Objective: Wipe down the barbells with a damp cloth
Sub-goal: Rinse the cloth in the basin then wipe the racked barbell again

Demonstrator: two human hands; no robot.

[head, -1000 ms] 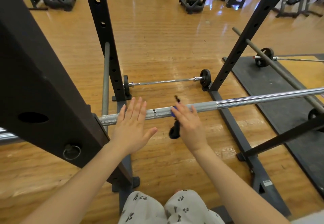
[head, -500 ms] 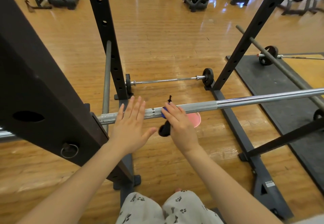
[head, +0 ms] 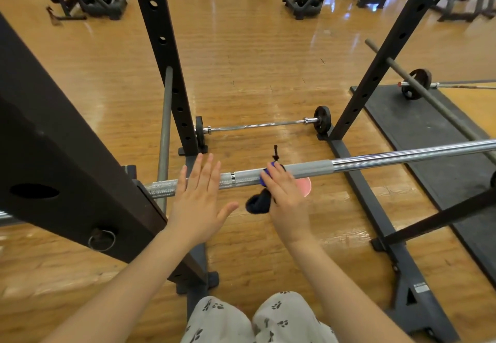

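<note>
The right hand (head: 285, 195) with the dark cloth (head: 259, 203) has slid left along the barbell (head: 308, 168), closer to the left hand (head: 197, 197). A second ago it was nearer the smooth grey part of the bar. More of that grey part shows now. A pink round thing (head: 304, 188) on the floor peeks out from behind the right hand; at first it was hidden. The cloth's loose end hangs a little nearer the left thumb.

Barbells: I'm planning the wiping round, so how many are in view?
3: racked barbell under both hands, a plated one on the floor behind, another far right on the mat. More may be hidden.
</note>
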